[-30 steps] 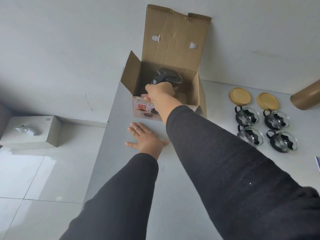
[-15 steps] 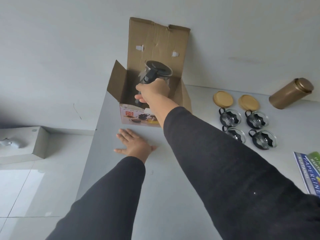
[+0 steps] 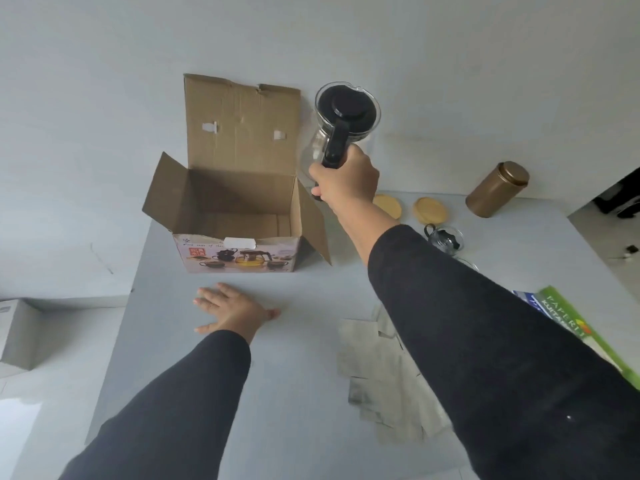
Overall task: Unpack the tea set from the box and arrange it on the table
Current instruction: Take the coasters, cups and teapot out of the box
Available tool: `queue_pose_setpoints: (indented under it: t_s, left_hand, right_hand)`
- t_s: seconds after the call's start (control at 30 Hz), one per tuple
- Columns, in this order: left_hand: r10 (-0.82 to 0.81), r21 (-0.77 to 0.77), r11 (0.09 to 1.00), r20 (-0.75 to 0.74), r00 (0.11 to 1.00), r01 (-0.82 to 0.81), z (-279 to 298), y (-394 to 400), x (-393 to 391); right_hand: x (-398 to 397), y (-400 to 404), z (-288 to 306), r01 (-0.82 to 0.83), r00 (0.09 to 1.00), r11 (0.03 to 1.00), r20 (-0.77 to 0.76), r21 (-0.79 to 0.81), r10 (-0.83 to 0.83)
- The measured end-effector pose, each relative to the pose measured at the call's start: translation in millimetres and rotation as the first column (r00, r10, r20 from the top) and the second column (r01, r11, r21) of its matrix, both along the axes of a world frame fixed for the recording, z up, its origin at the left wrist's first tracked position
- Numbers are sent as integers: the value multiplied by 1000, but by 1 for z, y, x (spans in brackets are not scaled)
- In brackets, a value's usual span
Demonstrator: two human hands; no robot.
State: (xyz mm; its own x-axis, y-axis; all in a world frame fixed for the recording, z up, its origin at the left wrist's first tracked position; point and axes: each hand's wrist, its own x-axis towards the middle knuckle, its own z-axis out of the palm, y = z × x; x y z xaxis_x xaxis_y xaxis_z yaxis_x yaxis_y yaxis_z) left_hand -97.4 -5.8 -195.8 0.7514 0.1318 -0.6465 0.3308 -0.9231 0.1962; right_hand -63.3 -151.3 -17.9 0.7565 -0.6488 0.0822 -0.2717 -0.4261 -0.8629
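Observation:
My right hand [image 3: 346, 180] grips the black handle of a glass teapot [image 3: 346, 112] with a black lid, held in the air to the right of the open cardboard box [image 3: 239, 251]. The box stands at the table's far left with its flaps up, and its inside looks bare. My left hand [image 3: 233, 310] lies flat on the grey table [image 3: 294, 393] in front of the box, fingers spread. Behind my right arm are two round wooden lids [image 3: 429, 210] and a glass cup [image 3: 445, 237] with a black holder; other cups are hidden by the sleeve.
A bronze canister [image 3: 497, 188] lies on its side at the far right. Folded grey paper sheets [image 3: 377, 372] lie near the middle right, and a green and blue package [image 3: 571, 327] sits at the right edge. The table's left edge drops to the floor.
My right hand has lifted the teapot out of the box and carried it up and to the right. My left hand stays flat on the table.

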Motion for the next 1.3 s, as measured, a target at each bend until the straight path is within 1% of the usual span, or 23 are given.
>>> queue_pose_setpoints:
  t_s: [0.17, 0.33, 0.53, 0.93, 1.1, 1.3]
  left_hand:
    - [4, -21, 1000, -13, 1000, -5, 0, -34, -4]
    - [12, 47, 999, -23, 1000, -11, 0, -43, -6]
    - [38, 93, 995, -59, 998, -32, -3, -50, 1]
    - [54, 83, 995, -32, 998, -51, -13, -48, 2]
    - [51, 85, 995, -19, 999, -49, -14, -48, 1]
    - [60, 51, 997, -13, 998, -59, -14, -46, 0]
  right_hand:
    - [-7, -39, -41, 33, 997, 999, -71, 2, -33]
    - [-15, -68, -87, 24, 985, 999, -169, 40, -17]
    - [-20, -88, -120, -12, 967, 999, -253, 36, 21]
    - [-15, -103, -139, -135, 943, 990, -303, 36, 139]
    - [-16, -108, -146, -134, 938, 990, -316, 49, 143]
    - [-20, -113, -154, -122, 931, 990, -339, 65, 137]
